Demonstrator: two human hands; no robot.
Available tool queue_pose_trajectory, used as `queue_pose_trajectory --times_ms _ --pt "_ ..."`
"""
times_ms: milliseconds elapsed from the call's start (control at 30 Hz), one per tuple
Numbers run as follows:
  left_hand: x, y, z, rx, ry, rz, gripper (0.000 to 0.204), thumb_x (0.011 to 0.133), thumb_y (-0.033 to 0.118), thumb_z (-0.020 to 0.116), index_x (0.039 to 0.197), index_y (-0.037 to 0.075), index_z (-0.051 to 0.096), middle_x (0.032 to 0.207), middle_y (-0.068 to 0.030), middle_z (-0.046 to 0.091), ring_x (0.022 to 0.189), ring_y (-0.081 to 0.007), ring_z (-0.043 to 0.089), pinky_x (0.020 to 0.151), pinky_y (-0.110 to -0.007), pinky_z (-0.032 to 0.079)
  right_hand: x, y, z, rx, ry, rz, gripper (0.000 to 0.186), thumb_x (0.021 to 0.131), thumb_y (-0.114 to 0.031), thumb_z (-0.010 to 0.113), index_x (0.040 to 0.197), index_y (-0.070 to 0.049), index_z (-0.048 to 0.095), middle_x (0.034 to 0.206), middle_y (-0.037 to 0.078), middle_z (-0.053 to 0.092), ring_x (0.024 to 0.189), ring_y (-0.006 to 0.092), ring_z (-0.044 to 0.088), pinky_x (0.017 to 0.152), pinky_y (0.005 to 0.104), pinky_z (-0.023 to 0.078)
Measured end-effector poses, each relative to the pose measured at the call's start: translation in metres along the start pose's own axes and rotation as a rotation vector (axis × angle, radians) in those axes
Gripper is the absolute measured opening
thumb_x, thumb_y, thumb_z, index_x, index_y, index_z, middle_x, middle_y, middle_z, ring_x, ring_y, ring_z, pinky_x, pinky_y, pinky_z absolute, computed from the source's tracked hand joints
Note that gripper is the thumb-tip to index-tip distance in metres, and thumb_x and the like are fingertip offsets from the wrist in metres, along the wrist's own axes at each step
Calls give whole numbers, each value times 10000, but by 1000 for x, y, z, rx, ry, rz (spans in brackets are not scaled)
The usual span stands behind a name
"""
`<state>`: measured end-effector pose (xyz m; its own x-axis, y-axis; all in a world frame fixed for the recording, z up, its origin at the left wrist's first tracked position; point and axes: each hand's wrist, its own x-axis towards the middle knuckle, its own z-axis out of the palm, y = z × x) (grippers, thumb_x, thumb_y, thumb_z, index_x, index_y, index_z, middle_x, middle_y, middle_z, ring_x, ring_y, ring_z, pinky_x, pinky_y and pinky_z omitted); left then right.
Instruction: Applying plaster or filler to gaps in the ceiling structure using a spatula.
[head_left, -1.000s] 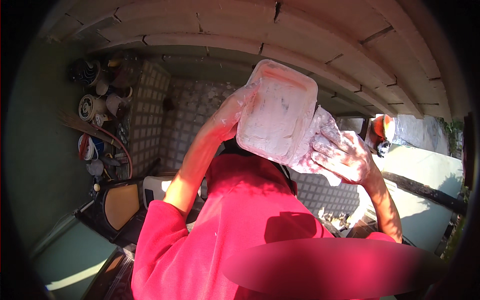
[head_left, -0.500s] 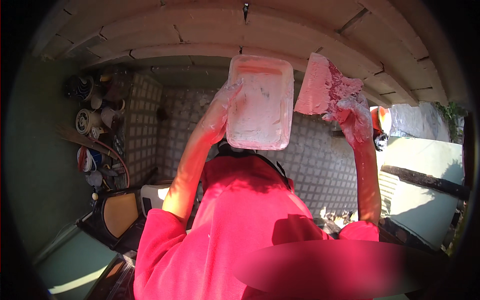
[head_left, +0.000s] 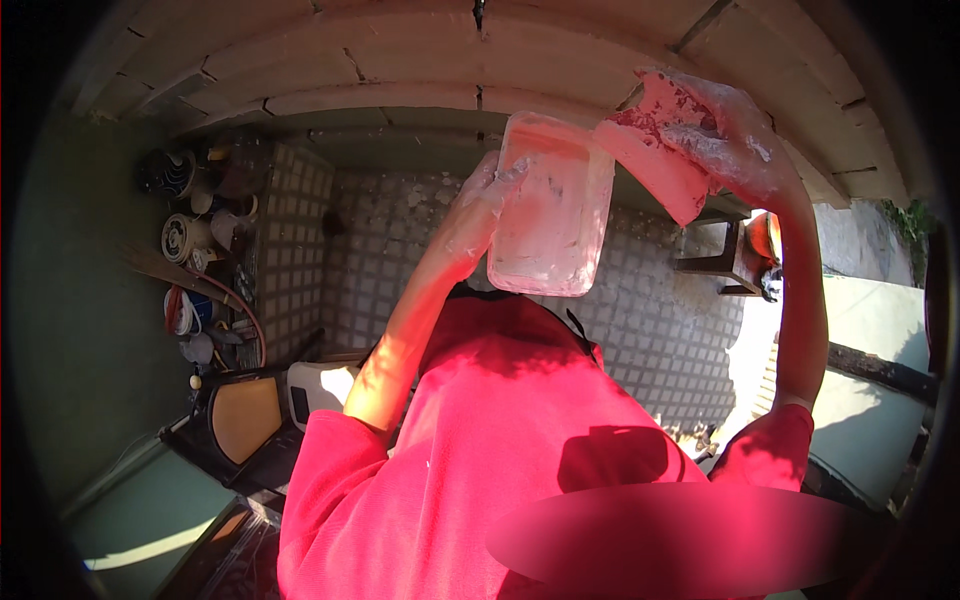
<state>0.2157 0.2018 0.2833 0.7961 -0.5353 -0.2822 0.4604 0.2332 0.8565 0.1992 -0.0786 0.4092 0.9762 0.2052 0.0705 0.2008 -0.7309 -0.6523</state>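
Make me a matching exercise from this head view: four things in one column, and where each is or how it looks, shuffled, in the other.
Things:
1. shallow tray
2. flat scraper
3. shirt
4. broom

Places and states:
A. bright red, worn by the person
B. held in the right hand
C. at the picture's left side, away from both hands
D. held in the left hand, its inside smeared with pale material

Pairs: 1-D, 2-B, 3-A, 4-C
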Motion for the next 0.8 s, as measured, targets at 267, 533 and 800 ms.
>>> queue_pose_trajectory --times_ms 267,533,800 --pt "12 -5 8 203 69 81 504 965 392 544 1244 -26 502 1142 -115 588 1015 -151 547 887 -311 450 19 7 7 -242 -179 -142 490 814 -209 631 1267 -31 575 1131 189 626 1039 357 570 943 395 437" --pt "23 -28 5 185 182 82 464 1002 378 437 1227 -21 505 1130 -131 590 1006 -180 544 877 -334 450 32 23 25 -233 -572 55 527 804 -257 654 1277 -42 561 1227 179 552 1153 314 514 996 389 397" --pt "40 -30 -17 164 251 97 436 1004 355 424 1234 -10 491 1168 -138 565 1049 -189 527 923 -339 426 13 56 75 220 -484 -56 328 755 -145 649 1025 41 628 812 78 658 693 199 624 642 334 498"
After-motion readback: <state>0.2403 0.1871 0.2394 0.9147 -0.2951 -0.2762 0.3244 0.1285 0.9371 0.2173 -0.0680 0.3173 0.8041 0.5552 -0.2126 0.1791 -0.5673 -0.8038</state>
